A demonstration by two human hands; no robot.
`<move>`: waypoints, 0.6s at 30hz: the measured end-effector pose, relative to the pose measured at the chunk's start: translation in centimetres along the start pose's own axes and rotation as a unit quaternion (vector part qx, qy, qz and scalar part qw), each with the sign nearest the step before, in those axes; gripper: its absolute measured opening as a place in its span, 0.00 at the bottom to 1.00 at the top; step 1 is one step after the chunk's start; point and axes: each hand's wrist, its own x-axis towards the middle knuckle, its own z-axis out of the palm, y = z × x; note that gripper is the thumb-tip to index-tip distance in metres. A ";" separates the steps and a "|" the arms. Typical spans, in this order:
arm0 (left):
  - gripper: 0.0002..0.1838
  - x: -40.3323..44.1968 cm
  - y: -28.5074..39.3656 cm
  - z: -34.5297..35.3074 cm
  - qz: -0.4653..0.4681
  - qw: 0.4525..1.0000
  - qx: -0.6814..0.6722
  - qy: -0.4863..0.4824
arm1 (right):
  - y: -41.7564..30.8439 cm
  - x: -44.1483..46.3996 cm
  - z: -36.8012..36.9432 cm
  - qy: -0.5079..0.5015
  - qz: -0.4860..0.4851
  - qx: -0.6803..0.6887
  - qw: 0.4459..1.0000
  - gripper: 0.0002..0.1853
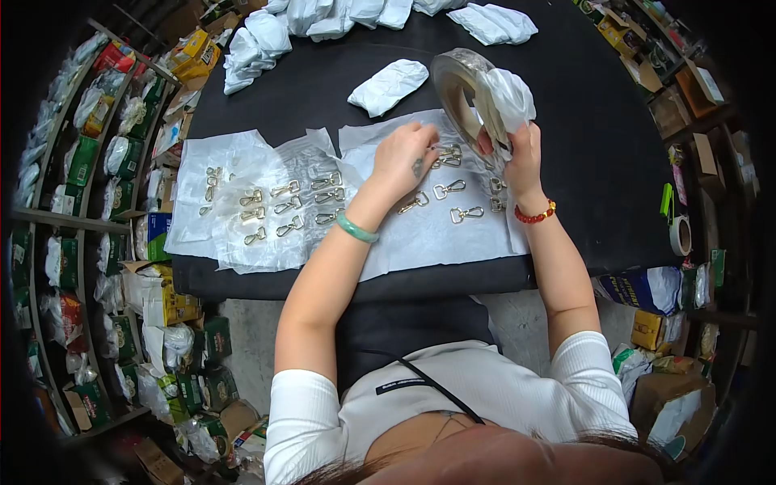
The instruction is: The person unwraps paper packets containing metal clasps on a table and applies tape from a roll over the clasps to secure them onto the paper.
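My right hand [524, 158] grips a large roll of clear tape [443, 85], held up on edge above the table. A crumpled white packet [511, 95] is against the roll in the same hand; how the two meet is partly hidden. My left hand [404, 158] hovers over the paper with its fingers curled, left of the roll; what they hold, if anything, is hidden. Below the hands, metal snap hooks [449, 190] lie spaced out on white wrapping paper [404, 246]. More snap hooks [288, 206] lie in rows on thin sheets to the left.
A white wrapped packet [389, 87] lies beyond the paper on the black table [582, 234]. Several more packets [259, 44] line the far edge. At the right edge are a green cutter [667, 200] and a small tape roll [681, 235]. Packed shelves [73, 218] stand both sides.
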 end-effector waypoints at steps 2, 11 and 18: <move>0.07 -0.3 -0.3 -0.3 -0.031 0.999 0.018 -0.029 | -0.6 -0.2 0.8 0.005 -0.010 0.015 1.000 0.23; 0.07 0.0 -0.7 1.7 -0.054 0.998 0.030 0.021 | 0.3 -0.3 0.8 0.003 -0.010 0.004 1.000 0.23; 0.07 -0.1 0.0 1.2 -0.068 0.997 0.042 0.000 | -0.2 -0.5 0.9 0.003 -0.018 0.010 1.000 0.23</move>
